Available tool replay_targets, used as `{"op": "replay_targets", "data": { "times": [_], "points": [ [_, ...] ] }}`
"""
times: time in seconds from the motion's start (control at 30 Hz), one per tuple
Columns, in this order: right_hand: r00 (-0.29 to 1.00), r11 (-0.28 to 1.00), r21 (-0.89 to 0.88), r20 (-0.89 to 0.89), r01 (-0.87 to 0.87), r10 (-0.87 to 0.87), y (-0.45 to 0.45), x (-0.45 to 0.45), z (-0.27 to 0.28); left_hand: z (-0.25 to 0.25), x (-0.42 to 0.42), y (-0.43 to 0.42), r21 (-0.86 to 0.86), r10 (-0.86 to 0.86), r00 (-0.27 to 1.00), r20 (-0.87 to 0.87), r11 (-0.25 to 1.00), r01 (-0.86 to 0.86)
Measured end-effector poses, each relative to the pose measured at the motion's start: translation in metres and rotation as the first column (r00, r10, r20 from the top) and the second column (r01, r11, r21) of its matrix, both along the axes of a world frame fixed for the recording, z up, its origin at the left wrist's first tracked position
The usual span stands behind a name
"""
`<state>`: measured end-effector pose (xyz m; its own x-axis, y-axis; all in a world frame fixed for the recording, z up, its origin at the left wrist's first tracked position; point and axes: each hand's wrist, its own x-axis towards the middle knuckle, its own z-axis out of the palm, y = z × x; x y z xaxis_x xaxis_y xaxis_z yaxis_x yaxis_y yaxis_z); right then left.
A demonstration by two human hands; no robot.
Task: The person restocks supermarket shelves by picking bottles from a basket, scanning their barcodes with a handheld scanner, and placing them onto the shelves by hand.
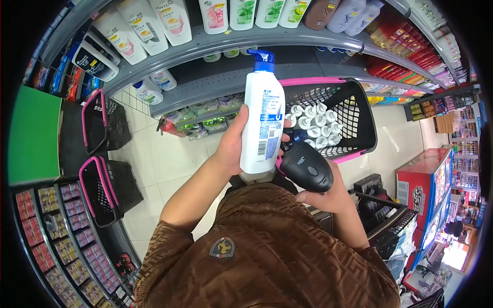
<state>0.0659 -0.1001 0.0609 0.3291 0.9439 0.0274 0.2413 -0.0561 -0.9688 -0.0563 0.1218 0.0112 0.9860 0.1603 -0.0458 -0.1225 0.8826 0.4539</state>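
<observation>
A white shampoo bottle (259, 128) with a blue pump top stands nearly upright in front of me, its printed back label and barcode facing my eyes. My left hand (230, 146) is wrapped round the bottle's lower left side. In my right hand (336, 192) is a black barcode scanner (306, 165), held just right of the bottle's base; its front end is partly hidden. Beyond both hands a black shopping basket (365, 115) with pink trim contains several bottles with white pump tops (314, 123).
Shampoo bottles (172, 23) line the curved shelf (226, 43) ahead. Two black baskets with pink handles, an upper one (115, 123) and a lower one (120, 190), stand at left. A packaged-goods rack (64, 226) is at lower left. At right stands a red cabinet (418, 182).
</observation>
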Motion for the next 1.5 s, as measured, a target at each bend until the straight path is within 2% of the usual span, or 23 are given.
{"op": "replay_targets", "data": {
  "times": [0.07, 0.17, 0.27, 0.37, 0.43, 0.57, 0.67, 0.8, 0.87, 0.97, 1.3, 1.37, 1.5],
  "points": [
    [0.999, 0.999, -0.007, 0.021, 0.041, -0.041, 0.004, -0.013, 0.014, -0.003, -0.004, 0.004, -0.035, -0.025, 0.999, 0.025, 0.999, 0.026],
    [0.979, 1.0, -0.008, 0.203, 0.001, 0.001, 0.007, -0.025, 0.024, -0.006, -0.005, 0.002, -0.036, -0.032, 0.999, 0.038, 0.999, 0.033],
    [0.964, 0.994, -0.111, 0.265, 0.014, 0.016, 0.007, -0.031, 0.035, -0.005, -0.003, -0.007, 0.057, -0.033, 0.998, -0.044, 0.998, 0.036],
    [0.941, 0.999, -0.048, 0.338, 0.002, 0.014, 0.0, -0.027, 0.029, -0.005, 0.002, -0.017, 0.097, -0.054, 0.997, -0.063, 0.994, 0.06],
    [0.946, 1.0, -0.022, 0.323, 0.013, -0.005, -0.007, -0.023, 0.026, 0.0, 0.005, -0.026, 0.077, -0.061, 0.994, -0.085, 0.995, 0.068],
    [0.949, 0.997, 0.071, 0.312, 0.022, -0.043, -0.025, -0.009, 0.019, 0.009, 0.016, -0.041, 0.14, -0.073, 0.992, -0.105, 0.986, 0.087],
    [0.958, 0.999, 0.036, 0.284, 0.027, -0.036, -0.04, 0.002, 0.013, 0.01, 0.026, -0.053, 0.138, -0.086, 0.992, -0.092, 0.986, 0.099],
    [0.965, 0.993, 0.112, 0.257, 0.024, -0.052, -0.053, 0.013, 0.011, 0.013, 0.035, -0.071, 0.166, -0.062, 0.986, -0.158, 0.982, 0.088],
    [0.965, 0.991, 0.135, 0.255, 0.022, -0.057, -0.061, 0.02, 0.007, 0.01, 0.039, -0.079, 0.123, -0.06, 0.988, -0.142, 0.989, 0.077],
    [0.952, 0.99, 0.142, 0.303, -0.006, -0.038, -0.072, 0.033, 0.003, 0.01, 0.048, -0.088, 0.126, -0.044, 0.989, -0.138, 0.99, 0.062],
    [0.973, 0.984, 0.173, 0.232, -0.039, -0.002, -0.085, 0.054, -0.007, 0.013, 0.063, -0.106, 0.096, -0.028, 0.995, -0.093, 0.995, 0.037],
    [0.978, 0.992, 0.119, 0.208, -0.035, 0.01, -0.084, 0.055, -0.004, 0.018, 0.061, -0.105, 0.086, -0.023, 0.996, -0.09, 0.996, 0.03],
    [0.978, 0.991, 0.121, 0.205, -0.054, 0.028, -0.08, 0.059, 0.001, 0.018, 0.063, -0.098, 0.109, -0.021, 0.994, -0.107, 0.993, 0.033]
  ]
}}
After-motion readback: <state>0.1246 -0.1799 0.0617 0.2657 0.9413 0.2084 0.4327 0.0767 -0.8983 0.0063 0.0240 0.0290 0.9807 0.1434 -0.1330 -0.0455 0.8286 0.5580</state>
